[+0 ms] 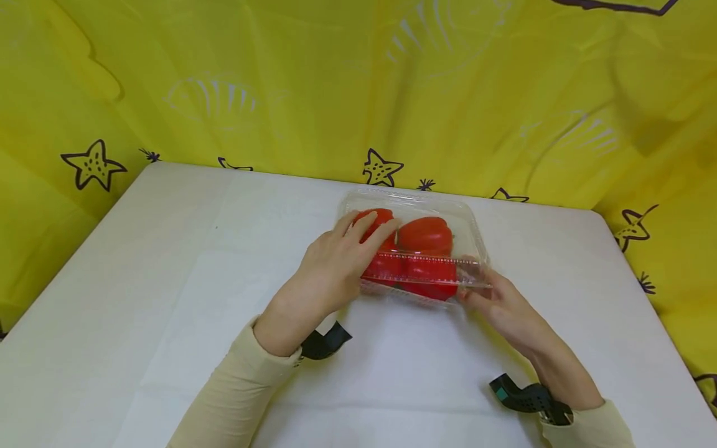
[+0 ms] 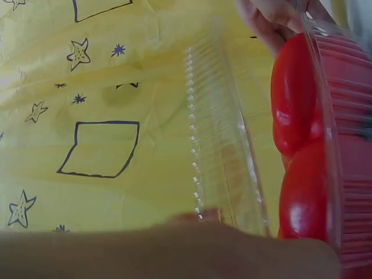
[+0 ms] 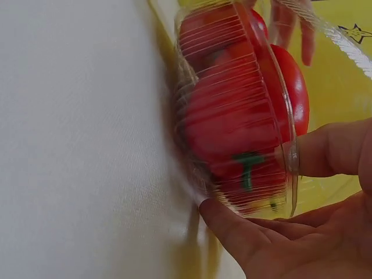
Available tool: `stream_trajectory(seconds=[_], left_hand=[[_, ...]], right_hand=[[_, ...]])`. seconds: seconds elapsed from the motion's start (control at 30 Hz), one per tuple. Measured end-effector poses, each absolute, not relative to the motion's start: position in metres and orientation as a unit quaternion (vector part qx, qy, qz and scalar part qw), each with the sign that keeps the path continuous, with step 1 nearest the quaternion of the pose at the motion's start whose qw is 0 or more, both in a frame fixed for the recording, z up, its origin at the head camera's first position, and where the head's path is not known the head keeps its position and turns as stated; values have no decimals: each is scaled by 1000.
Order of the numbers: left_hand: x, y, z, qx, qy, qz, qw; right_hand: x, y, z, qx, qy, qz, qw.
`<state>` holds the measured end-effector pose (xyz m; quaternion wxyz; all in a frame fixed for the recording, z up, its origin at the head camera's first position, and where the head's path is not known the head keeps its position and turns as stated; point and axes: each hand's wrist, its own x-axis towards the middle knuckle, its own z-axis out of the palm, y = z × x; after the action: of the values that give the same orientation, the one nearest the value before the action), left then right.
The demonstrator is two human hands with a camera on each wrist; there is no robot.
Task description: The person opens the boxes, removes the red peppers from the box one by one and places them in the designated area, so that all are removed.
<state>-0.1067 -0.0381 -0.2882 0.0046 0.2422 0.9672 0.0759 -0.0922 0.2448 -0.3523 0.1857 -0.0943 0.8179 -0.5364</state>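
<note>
While right hand (image 1: 506,311) grips container (image 3: 294,192), peppers (image 1: 424,236) sit inside; lid (image 2: 221,128) stands ajar.

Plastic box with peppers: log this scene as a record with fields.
Container: clear plastic box
Lid: raised, not closed
Contents: red peppers, at least two; one green stem visible
Left grip: over the box's left side; hold unclear
Right grip: pinches the box's right side
Surface: white tabletop
Backdrop: yellow cloth with star drawings
</note>
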Motion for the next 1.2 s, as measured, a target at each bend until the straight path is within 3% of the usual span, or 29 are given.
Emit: stream_trajectory(seconds=[0.2, 0.5, 1.07, 1.2], left_hand=[[-103, -37, -292, 193, 974, 110, 46], [-111, -39, -290, 195, 975, 90, 50], [-121, -45, -288, 251, 967, 53, -1], [-120, -55, -278, 236, 969, 71, -33]], right_hand=[[-91, 243, -349, -89, 833, -518, 174], [-91, 239, -349, -90, 808, -552, 184], [-90, 241, -347, -106, 805, -544, 212], [-89, 244, -344, -110, 817, -532, 196]])
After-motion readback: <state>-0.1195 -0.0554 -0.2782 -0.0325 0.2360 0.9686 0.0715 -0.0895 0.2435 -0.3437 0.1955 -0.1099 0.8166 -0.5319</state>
